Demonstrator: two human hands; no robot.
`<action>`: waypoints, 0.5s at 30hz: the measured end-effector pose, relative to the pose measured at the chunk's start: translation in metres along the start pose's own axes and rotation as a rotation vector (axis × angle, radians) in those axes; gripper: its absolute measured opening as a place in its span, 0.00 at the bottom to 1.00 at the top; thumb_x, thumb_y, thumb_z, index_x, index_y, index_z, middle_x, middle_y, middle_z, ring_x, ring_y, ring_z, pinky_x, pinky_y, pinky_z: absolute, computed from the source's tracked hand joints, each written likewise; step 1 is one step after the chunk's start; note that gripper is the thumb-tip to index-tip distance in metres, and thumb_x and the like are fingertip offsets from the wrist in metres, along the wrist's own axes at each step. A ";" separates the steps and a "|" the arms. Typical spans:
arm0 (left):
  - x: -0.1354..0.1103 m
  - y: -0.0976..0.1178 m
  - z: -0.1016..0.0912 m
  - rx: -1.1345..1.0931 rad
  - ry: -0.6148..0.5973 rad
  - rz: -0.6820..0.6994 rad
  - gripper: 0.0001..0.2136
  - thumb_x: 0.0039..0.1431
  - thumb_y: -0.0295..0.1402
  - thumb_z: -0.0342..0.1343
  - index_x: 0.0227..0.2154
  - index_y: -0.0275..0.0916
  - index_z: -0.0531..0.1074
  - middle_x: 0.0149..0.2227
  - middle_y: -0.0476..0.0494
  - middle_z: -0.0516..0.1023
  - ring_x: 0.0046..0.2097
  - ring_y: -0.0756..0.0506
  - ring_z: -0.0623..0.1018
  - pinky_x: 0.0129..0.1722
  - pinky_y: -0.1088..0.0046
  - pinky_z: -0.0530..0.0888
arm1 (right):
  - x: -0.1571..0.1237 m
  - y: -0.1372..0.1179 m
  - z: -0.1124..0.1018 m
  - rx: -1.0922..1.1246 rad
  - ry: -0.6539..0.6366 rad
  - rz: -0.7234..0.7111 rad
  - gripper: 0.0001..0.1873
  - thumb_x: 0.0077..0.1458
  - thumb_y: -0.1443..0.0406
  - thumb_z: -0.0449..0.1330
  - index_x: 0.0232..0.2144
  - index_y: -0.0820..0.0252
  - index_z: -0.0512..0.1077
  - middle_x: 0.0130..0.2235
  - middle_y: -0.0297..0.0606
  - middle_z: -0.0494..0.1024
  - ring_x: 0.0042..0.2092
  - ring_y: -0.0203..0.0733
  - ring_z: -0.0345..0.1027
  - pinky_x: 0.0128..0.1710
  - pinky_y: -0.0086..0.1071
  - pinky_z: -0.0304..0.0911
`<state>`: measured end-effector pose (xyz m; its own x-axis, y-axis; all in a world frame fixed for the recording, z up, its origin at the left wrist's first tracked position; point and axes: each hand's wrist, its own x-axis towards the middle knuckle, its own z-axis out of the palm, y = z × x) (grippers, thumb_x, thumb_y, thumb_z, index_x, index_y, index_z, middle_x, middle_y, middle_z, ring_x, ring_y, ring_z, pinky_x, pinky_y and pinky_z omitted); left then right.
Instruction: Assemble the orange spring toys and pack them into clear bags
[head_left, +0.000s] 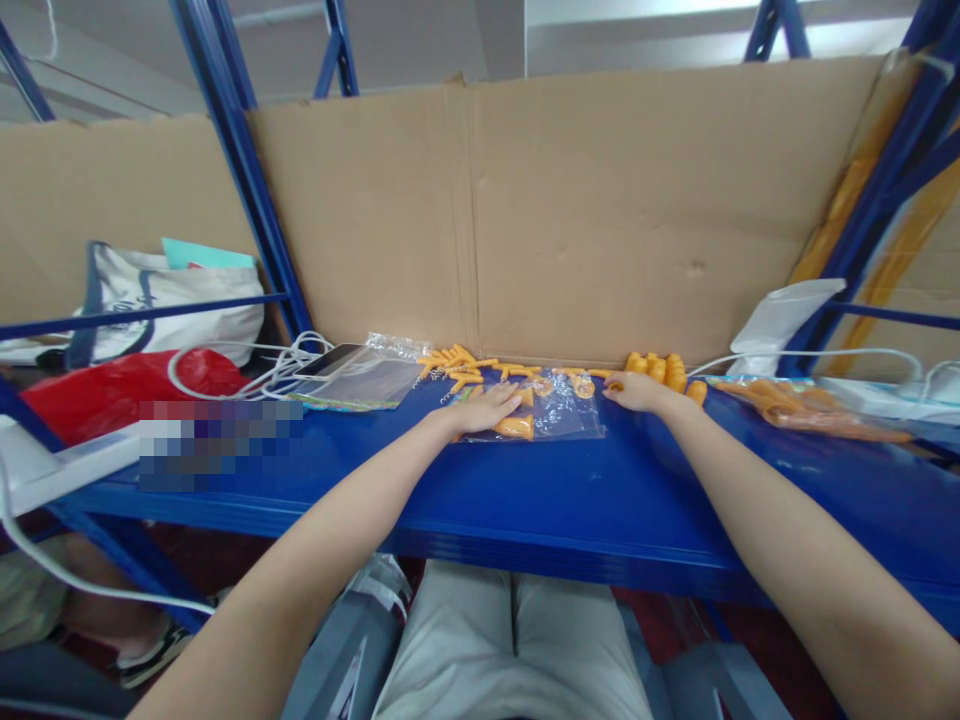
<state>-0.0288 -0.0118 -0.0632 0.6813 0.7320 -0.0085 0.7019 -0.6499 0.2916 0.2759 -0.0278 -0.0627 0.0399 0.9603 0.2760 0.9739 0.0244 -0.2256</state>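
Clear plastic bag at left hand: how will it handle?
The bag likely flops: thin, wrinkled film. Orange pieces seemingly inside probably make the end by the left hand sag. It may slide on the glossy blue tabletop.

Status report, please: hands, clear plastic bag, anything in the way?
Left hand laid on clear plastic bag; right hand curled near orange pieces, hold unclear. No obvious obstruction; red bag apart, far left.
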 end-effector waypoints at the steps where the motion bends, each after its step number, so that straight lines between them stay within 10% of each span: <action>1: 0.000 0.001 0.000 0.008 -0.007 -0.002 0.35 0.62 0.55 0.22 0.67 0.42 0.41 0.69 0.46 0.39 0.69 0.44 0.40 0.65 0.58 0.37 | -0.001 -0.006 -0.005 0.079 -0.075 0.029 0.14 0.59 0.60 0.54 0.36 0.61 0.77 0.38 0.50 0.80 0.41 0.51 0.74 0.43 0.40 0.65; 5: -0.002 0.003 -0.001 0.022 -0.013 0.002 0.35 0.62 0.54 0.21 0.67 0.39 0.40 0.69 0.44 0.38 0.69 0.45 0.40 0.65 0.59 0.37 | -0.004 -0.020 -0.018 0.297 -0.144 0.148 0.23 0.64 0.59 0.43 0.33 0.64 0.75 0.22 0.45 0.75 0.28 0.45 0.73 0.31 0.37 0.68; 15: -0.001 -0.002 0.000 -0.027 0.025 0.026 0.36 0.60 0.58 0.23 0.66 0.46 0.45 0.68 0.50 0.42 0.69 0.43 0.42 0.66 0.60 0.40 | -0.010 -0.013 -0.014 0.082 -0.270 0.178 0.03 0.45 0.68 0.62 0.22 0.59 0.72 0.18 0.44 0.72 0.33 0.60 0.75 0.33 0.49 0.69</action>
<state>-0.0309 -0.0108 -0.0638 0.6931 0.7204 0.0235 0.6782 -0.6628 0.3174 0.2662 -0.0417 -0.0491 0.1363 0.9902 -0.0293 0.9354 -0.1383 -0.3254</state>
